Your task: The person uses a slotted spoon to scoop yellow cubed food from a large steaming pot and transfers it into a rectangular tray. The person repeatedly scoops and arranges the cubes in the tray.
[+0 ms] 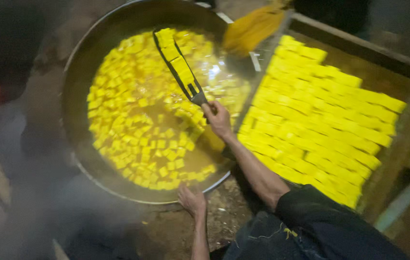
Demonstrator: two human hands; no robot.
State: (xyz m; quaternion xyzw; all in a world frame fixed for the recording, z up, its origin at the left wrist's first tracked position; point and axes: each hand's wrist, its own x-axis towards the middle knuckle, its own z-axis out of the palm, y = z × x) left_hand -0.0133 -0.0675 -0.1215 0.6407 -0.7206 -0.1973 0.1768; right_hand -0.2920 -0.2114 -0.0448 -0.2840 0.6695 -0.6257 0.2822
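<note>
A large round metal pan (77, 62) holds yellowish liquid and several yellow cubes (132, 120). My right hand (218, 118) is shut on the handle of a long flat black spatula (193, 89), which reaches over the pan. A row of yellow cubes (173, 53) lies along its blade. My left hand (191, 200) rests palm down on the dirty ground, right at the pan's near rim, fingers spread, holding nothing.
To the right is a wooden-framed tray (402, 144) packed with rows of yellow blocks (310, 115). A blurred yellow object (253, 29) hangs over the pan's far right rim. Steam or smoke hazes the lower left. Dark clothing fills the bottom right.
</note>
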